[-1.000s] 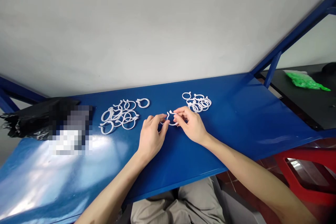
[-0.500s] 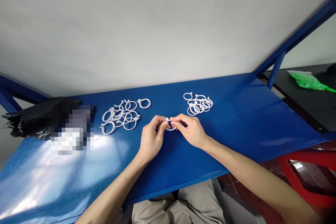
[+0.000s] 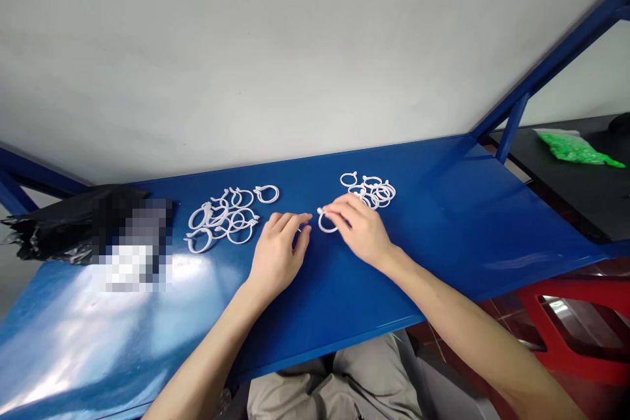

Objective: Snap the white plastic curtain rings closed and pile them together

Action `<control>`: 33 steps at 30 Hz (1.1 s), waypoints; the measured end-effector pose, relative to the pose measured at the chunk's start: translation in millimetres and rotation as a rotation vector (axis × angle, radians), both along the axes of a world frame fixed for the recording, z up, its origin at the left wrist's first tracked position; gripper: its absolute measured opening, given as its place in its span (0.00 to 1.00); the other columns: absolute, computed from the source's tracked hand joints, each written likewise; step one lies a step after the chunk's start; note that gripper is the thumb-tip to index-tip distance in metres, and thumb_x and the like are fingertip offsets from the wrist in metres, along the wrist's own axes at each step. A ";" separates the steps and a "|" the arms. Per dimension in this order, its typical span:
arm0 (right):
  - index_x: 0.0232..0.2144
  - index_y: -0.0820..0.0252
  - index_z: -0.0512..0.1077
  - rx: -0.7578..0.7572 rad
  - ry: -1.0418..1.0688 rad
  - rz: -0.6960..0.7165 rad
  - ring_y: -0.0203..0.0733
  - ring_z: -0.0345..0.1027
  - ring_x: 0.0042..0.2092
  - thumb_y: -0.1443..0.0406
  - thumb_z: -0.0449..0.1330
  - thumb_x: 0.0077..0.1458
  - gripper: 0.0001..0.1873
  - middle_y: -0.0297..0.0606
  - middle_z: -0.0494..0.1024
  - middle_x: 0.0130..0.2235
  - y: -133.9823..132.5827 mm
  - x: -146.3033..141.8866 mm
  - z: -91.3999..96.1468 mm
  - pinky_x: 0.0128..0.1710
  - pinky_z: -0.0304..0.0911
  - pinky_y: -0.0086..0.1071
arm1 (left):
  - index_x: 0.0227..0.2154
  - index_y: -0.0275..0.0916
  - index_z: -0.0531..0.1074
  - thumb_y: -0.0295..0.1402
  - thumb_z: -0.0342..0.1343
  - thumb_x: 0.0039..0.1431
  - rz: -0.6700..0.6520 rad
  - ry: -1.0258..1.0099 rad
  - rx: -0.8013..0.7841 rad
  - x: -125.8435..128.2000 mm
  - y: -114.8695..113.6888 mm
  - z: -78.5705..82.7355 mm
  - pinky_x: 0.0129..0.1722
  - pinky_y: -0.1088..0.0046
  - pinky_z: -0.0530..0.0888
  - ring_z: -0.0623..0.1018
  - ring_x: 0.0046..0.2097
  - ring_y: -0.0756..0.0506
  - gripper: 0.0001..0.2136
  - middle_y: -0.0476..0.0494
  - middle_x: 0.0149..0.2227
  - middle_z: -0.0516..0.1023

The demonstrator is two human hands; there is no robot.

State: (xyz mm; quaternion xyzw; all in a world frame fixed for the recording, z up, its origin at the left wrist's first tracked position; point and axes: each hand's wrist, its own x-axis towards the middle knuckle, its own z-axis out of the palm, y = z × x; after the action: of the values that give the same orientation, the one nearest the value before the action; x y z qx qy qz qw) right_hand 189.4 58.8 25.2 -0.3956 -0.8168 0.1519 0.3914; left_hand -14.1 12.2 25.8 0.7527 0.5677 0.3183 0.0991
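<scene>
My right hand (image 3: 361,230) pinches a white plastic ring (image 3: 320,226) with a small knob, like a curtain ring, between thumb and fingertips above the table. Just left of it is my left hand (image 3: 278,252), its thumb and fingers apart, not touching that ring. A tiny white spot shows between the left fingers; I cannot make out what it is. Behind my right hand lies a pile of similar white rings (image 3: 385,195), partly covered by the fingers. A looser group of white rings (image 3: 239,231) is spread to the left of my left hand.
The blue table (image 3: 443,210) meets a pale wall (image 3: 295,65) at the back. A black plastic bag (image 3: 73,216) and a blurred-out object (image 3: 130,243) lie at the left. Blue frame bars (image 3: 514,125) rise on the right, near a red stool (image 3: 551,335) and a green packet (image 3: 573,146).
My left hand has let go of the ring and drawn back a little to the left. My right hand now has the ring alone, slightly farther up the table.
</scene>
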 end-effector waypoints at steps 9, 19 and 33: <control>0.50 0.60 0.76 0.024 -0.249 -0.537 0.55 0.68 0.45 0.64 0.55 0.66 0.14 0.47 0.78 0.41 45.7 64.7 3.1 0.47 0.68 0.50 | 0.45 0.40 0.77 0.29 0.51 0.64 0.146 0.304 -0.039 -18.0 9.0 -14.9 0.47 0.57 0.71 0.73 0.46 0.37 0.11 0.39 0.46 0.78; 0.47 0.58 0.76 0.143 -0.148 -0.443 0.55 0.66 0.49 0.61 0.55 0.67 0.13 0.45 0.80 0.43 30.1 40.2 10.9 0.49 0.65 0.48 | 0.32 0.41 0.68 0.33 0.51 0.65 0.183 0.094 -0.154 -10.6 8.6 -4.3 0.42 0.63 0.67 0.76 0.36 0.43 0.06 0.48 0.32 0.79; 0.41 0.56 0.72 -0.369 0.039 0.056 0.39 0.76 0.38 0.62 0.55 0.68 0.06 0.36 0.81 0.38 -8.1 -13.2 -10.8 0.37 0.68 0.32 | 0.33 0.43 0.65 0.38 0.53 0.63 0.119 -0.254 -0.189 6.4 -2.3 -5.6 0.33 0.72 0.69 0.76 0.30 0.48 0.06 0.51 0.30 0.77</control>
State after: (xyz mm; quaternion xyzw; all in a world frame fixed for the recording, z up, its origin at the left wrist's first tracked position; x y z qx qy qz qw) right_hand 176.2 50.7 14.4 -0.4347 -0.7780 0.3176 0.3239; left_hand -7.6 9.9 20.2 0.6589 0.6214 0.3615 0.2213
